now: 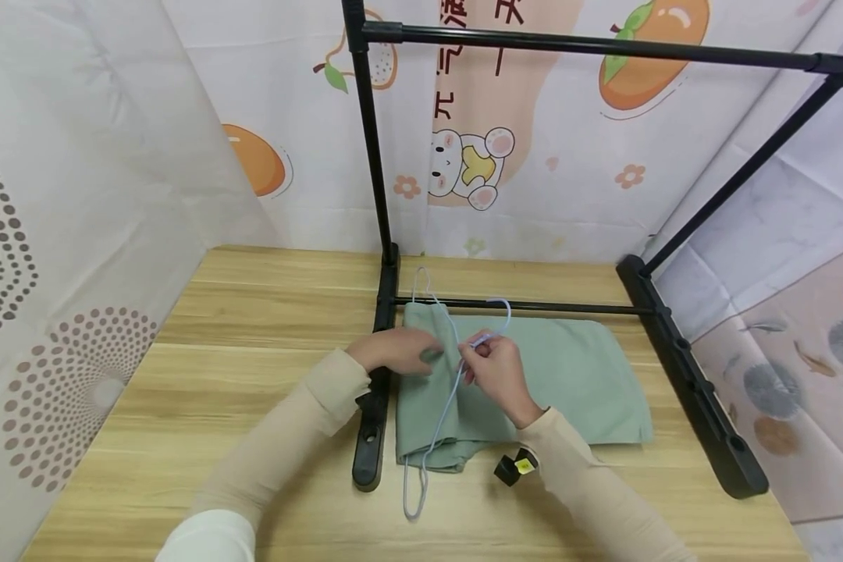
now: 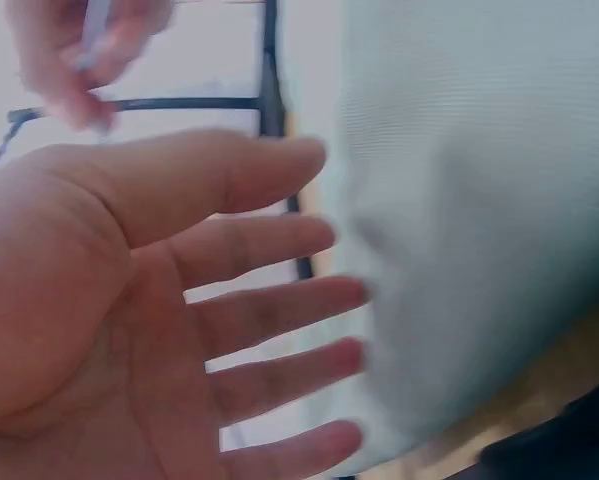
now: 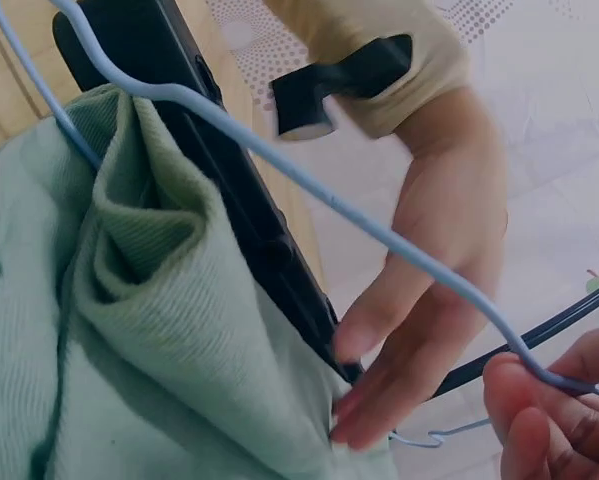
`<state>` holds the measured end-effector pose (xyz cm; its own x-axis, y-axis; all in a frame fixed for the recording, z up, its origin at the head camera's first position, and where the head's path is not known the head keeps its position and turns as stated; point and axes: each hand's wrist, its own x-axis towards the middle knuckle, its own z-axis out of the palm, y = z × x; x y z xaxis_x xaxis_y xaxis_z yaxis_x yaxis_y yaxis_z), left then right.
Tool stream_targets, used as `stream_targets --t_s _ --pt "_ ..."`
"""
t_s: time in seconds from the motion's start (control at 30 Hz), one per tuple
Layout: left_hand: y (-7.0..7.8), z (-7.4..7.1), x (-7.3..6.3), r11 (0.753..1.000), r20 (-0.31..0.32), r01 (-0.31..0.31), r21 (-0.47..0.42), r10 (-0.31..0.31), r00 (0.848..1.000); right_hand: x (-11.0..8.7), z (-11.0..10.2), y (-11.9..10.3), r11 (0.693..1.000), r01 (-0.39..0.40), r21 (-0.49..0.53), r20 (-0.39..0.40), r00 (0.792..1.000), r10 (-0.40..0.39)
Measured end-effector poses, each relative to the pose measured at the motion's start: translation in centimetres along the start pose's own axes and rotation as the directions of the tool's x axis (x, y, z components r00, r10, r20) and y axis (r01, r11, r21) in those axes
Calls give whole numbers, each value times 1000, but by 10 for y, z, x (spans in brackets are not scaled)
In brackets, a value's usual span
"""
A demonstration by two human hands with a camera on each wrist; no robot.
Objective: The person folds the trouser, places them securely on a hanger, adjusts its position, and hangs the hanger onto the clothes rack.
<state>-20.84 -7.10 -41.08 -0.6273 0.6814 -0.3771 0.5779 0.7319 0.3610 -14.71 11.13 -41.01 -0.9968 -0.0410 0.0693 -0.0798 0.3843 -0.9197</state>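
Note:
A green ribbed cloth garment (image 1: pixel 562 382) lies folded on the table, its left end doubled over a pale blue wire hanger (image 1: pixel 510 311). In the right wrist view one wire of the hanger (image 3: pixel 349 210) crosses above the cloth, while another runs into its fold. My right hand (image 1: pixel 495 371) pinches the hanger near the base of its hook. Over the doubled left end is my left hand (image 1: pixel 402 351). The left wrist view shows that hand's fingers (image 2: pixel 269 305) spread and fairly straight, with tips at the cloth (image 2: pixel 479 150).
A black rack stands around the cloth, with a left foot (image 1: pixel 368 445), a right foot (image 1: pixel 716 437), a low crossbar (image 1: pixel 569 307) and a high crossbar (image 1: pixel 569 45). Wooden table (image 1: pixel 239 375) extends to the left. Printed curtains (image 1: pixel 309 195) hang behind and at the sides.

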Motion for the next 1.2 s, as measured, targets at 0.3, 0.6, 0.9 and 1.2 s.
stream_targets --t_s 0.3,0.6,0.9,1.2 --pt "20 22 -33 976 146 -198 87 184 972 3 -1 1 1000 28 -2 37 999 -28" --pt "23 33 -59 971 124 -210 118 195 973 6 -5 -1 999 35 -24 37 999 -34" --pt "-4 20 -46 996 -172 -14 89 30 985 5 -12 0 998 40 -52 152 988 -32" --pt "-26 -3 -16 993 -92 69 94 -61 994 2 -17 7 996 55 -73 231 972 -37"
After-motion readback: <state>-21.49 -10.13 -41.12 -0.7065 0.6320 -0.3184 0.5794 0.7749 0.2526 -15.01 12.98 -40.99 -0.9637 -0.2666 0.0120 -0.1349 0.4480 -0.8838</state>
